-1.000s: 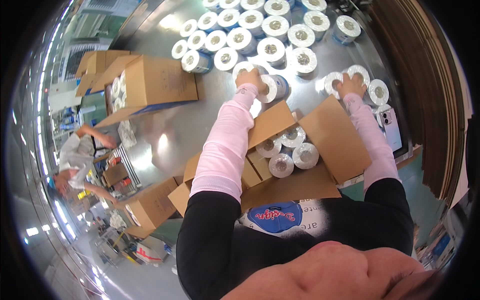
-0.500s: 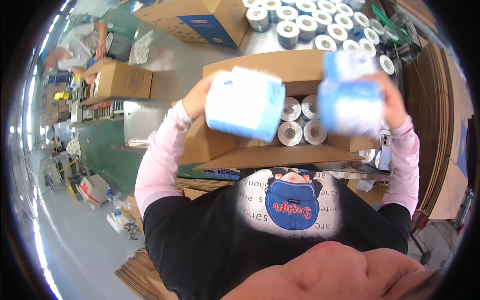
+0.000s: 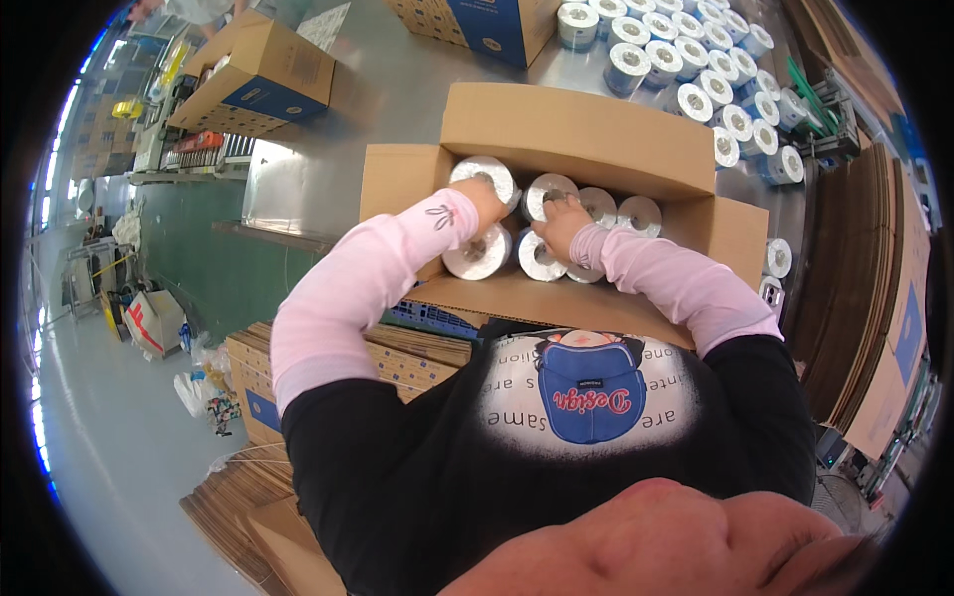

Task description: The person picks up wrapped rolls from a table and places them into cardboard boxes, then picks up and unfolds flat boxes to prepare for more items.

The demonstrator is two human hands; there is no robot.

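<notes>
An open cardboard box [image 3: 576, 129] stands before me with white, plastic-wrapped paper rolls upright inside. At its left end my left hand [image 3: 484, 202] is closed on a pair, a far paper roll [image 3: 477, 175] and a near paper roll [image 3: 475, 256]. My right hand [image 3: 564, 224] grips the pair beside it, with fingers at the core of the far roll [image 3: 545, 191] and the near roll [image 3: 538, 260] below. Further right in the box sit more rolls [image 3: 639, 215]. My right forearm hides part of the near row.
Many loose paper rolls [image 3: 686, 58] stand on the metal table at the back right. Two other cartons, one at the back [image 3: 487, 25] and one at the far left [image 3: 263, 79], stand beyond. Flattened cardboard [image 3: 845, 288] is stacked at the right. Part of another person shows at top left.
Both hands have come down from above the box, each with a pair of rolls, which now stand inside it. The view has shifted, and the far-left person is mostly out of it.
</notes>
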